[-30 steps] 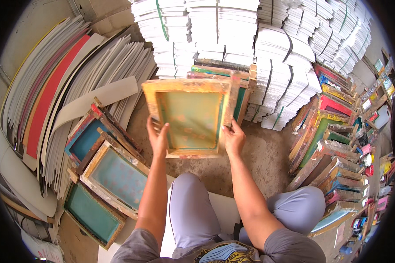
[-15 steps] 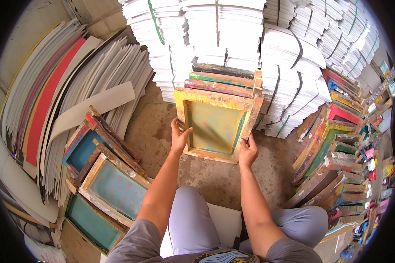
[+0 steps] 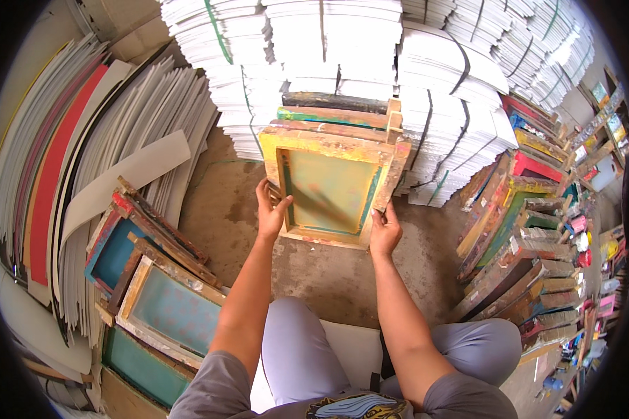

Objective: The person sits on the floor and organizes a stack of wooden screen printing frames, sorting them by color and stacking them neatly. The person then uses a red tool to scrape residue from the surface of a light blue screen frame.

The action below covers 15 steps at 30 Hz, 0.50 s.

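Note:
A wooden screen-printing frame (image 3: pixel 269 155), smeared with yellow paint, stands nearly upright before me with a greenish, see-through mesh (image 3: pixel 328 185). My left hand (image 3: pixel 272 213) is closed round its left side, thumb on the front and fingers behind. On the lower right side, my right hand (image 3: pixel 386 234) grips the same frame; some of its fingertips are hidden. Directly behind lean several more wooden frames, among them a green-edged one (image 3: pixel 332 117) and a black-edged one (image 3: pixel 335 103).
Stacks of white sheets (image 3: pixel 328 42) bound with straps rise behind the frames. Large upright boards (image 3: pixel 129 133) fill the left. More screen frames (image 3: pixel 168 307) lean near my left arm, and a row of paint-stained frames (image 3: pixel 521 279) lines the right. Concrete floor (image 3: pixel 314 279) lies between.
The whole view has shifted slightly, so frames and stacks sit a little further left and higher. Both hands keep their hold on the yellow-smeared frame.

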### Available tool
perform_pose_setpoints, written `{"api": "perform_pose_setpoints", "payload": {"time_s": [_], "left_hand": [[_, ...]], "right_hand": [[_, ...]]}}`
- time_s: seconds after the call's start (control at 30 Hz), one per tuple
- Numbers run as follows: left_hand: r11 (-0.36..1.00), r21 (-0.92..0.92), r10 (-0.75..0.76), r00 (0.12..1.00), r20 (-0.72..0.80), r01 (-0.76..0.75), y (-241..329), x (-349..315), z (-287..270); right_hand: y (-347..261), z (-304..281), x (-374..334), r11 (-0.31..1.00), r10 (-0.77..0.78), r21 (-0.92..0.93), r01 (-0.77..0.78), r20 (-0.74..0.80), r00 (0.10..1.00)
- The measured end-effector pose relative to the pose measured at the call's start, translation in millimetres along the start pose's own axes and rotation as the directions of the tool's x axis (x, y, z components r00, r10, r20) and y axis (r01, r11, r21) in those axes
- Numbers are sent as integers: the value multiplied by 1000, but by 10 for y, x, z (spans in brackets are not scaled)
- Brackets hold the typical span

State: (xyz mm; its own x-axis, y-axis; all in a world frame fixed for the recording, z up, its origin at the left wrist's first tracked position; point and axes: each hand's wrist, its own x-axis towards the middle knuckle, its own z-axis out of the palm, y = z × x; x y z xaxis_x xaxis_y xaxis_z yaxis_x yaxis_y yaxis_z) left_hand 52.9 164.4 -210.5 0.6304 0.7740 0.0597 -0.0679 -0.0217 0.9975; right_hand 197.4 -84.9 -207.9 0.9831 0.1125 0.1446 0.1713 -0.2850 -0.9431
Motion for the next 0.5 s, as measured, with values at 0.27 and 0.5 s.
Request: {"api": "perform_pose_setpoints", "payload": {"time_s": [0.27, 0.5], "left_hand": [[998, 64, -18, 1000, 24, 17, 120, -86, 132], [948, 318, 20, 999, -43, -5, 31, -221, 63]], "right_hand": [[99, -94, 61, 993, -50, -107, 52, 20, 999], [48, -125, 31, 977, 34, -213, -12, 101, 994]]}}
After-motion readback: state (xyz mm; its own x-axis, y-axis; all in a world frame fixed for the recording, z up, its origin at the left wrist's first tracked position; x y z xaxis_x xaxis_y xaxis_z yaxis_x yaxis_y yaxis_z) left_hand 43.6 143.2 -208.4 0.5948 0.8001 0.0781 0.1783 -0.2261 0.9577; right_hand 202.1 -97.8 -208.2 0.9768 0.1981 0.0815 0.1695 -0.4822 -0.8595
